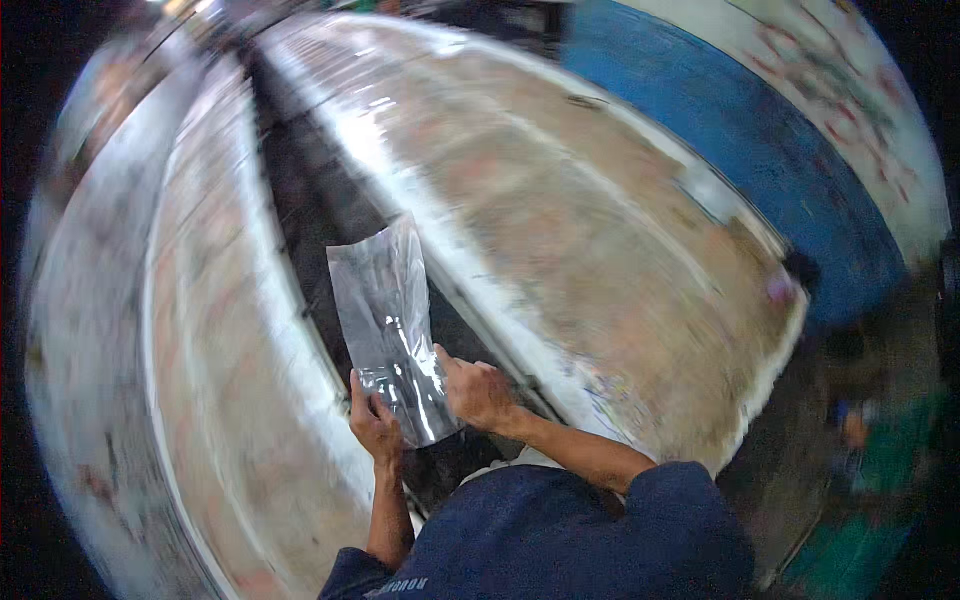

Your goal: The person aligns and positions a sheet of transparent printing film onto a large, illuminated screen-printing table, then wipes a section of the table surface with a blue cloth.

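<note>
We see the clear, rectangular plastic sheet (378,300) above the dark gap (318,190) between two long, brown, white-edged worktops (560,220), left hand (377,430) and right hand (480,392) pinching its opposite side edges between their fingers, where we best keep tension light and even.

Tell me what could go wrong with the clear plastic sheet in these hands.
1. The clear plastic sheet is held near its lower end by the left hand and right hand; its unsupported far end might flop or crease.
2. It hangs over the dark gap between the left table and right table, so if it slipped, it could drop there.
</note>
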`<state>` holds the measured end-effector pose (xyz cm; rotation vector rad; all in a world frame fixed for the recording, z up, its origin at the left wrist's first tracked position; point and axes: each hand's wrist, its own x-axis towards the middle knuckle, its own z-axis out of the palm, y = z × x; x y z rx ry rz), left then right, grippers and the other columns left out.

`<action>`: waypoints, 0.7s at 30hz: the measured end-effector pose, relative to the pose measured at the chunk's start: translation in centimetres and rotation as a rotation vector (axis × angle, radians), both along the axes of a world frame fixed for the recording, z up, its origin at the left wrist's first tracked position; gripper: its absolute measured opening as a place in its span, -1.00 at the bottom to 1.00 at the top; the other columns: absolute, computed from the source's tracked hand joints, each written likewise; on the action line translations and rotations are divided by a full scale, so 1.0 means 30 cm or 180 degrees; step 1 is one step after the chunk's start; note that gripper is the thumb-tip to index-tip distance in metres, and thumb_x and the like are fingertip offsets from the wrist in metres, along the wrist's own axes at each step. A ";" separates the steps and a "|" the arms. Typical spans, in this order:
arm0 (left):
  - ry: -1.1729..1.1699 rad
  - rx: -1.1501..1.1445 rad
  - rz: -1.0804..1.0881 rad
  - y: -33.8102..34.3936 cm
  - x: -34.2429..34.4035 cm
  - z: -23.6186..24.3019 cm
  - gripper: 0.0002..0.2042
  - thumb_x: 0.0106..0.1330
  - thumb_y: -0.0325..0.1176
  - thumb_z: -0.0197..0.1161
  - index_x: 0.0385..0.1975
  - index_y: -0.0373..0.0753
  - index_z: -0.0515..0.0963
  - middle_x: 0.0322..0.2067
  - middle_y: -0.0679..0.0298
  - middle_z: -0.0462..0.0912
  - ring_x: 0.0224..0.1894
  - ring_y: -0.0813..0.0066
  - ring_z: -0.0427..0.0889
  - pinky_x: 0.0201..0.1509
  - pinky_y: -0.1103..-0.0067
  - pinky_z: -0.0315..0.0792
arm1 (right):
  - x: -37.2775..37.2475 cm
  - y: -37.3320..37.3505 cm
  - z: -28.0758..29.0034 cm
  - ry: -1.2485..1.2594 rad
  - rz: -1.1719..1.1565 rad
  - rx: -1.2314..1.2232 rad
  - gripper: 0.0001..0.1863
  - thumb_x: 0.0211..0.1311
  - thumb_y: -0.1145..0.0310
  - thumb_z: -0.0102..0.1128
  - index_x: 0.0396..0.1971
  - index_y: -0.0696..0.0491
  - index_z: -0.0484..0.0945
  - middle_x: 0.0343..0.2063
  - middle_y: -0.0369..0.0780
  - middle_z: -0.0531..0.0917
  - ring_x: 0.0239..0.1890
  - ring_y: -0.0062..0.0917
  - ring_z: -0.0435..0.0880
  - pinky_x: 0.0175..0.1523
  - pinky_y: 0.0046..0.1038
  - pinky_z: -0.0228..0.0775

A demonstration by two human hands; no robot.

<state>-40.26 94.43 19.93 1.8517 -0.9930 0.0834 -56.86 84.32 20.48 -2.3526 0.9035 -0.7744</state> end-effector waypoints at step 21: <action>0.1892 0.0041 0.3362 0.981 0.009 -0.696 -0.48 0.34 -0.38 0.01 0.28 -0.44 0.21 0.22 -0.21 0.36 0.25 -0.11 0.38 0.29 0.29 0.27 | 0.700 0.668 -0.504 0.0776 0.1869 -0.1393 -0.63 0.16 0.31 0.22 -0.04 0.11 0.49 -0.28 0.07 0.60 -0.17 -0.01 0.61 -0.08 -0.05 0.43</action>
